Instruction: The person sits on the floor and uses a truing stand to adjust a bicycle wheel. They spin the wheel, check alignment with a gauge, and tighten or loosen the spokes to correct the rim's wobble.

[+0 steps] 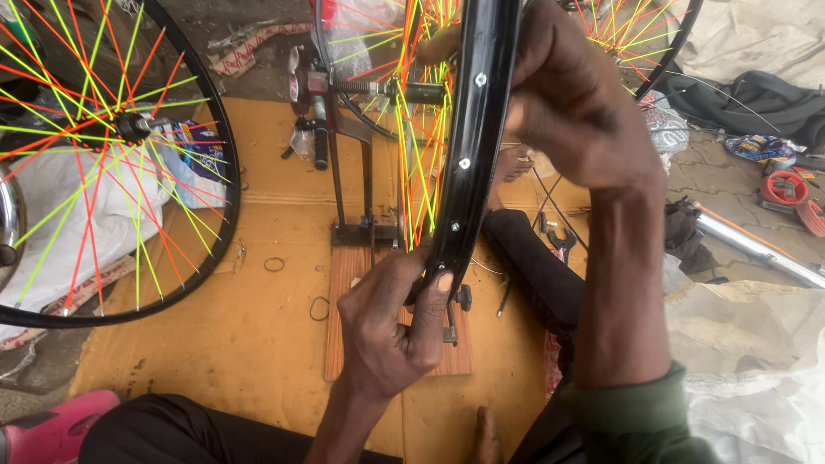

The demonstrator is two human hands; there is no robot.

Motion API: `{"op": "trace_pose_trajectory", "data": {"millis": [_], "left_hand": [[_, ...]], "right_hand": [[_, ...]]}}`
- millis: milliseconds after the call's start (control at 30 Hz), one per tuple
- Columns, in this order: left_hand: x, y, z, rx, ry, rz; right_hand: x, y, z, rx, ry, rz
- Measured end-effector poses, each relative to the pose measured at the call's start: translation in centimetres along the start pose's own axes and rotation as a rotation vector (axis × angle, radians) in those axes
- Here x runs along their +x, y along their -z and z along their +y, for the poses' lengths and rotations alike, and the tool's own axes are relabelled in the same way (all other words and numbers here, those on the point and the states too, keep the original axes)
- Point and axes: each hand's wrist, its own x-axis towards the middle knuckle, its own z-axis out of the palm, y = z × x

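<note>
The left hand (391, 331) grasps the lower part of the black wheel rim (475, 137), thumb pressed on its edge; the right hand (567, 94) closes over the rim's upper part; the rim stands upright in a truing stand (352, 172) on a wooden board (344, 301), orange and green spokes (421, 155) behind it; a second spoked wheel (112, 163) lies at the left on cardboard (258, 344).
</note>
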Motion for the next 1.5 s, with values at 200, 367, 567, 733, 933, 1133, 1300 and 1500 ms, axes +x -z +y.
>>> {"op": "trace_pose_trajectory", "data": {"millis": [200, 367, 567, 733, 933, 1133, 1300, 1500], "left_hand": [[0.1, -0.2, -0.5, 0.027, -0.005, -0.011], [0.9, -0.5, 0.3, -0.072, 0.034, -0.005], [1.4, -0.8, 0.6, -0.143, 0.028, 0.194], [-0.1, -0.4, -0.1, 0.108, -0.078, 0.029], [-0.1, -1.1, -0.4, 0.155, -0.048, 0.042], [0.4, -0.5, 0.7, 0.084, -0.003, 0.025], [0.8, -0.7, 0.4, 0.089, 0.022, 0.032], [0.4, -0.6, 0.7, 0.081, 0.029, 0.022]], "right_hand": [[-0.6, -2.4, 1.8, -0.250, 0.127, 0.195], [-1.2, -4.0, 1.7, -0.291, 0.211, 0.404], [-2.5, -4.6, 1.5, -0.061, 0.100, 0.509], [-2.5, -3.2, 4.2, -0.417, 0.148, 0.334], [-1.4, -3.1, 5.7, -0.017, 0.082, 0.410], [0.5, -5.3, 5.1, 0.053, 0.224, 0.493], [0.2, -6.4, 3.8, -0.738, 0.310, 0.740], [0.9, -5.4, 2.4, -0.836, 0.347, 0.641]]}}
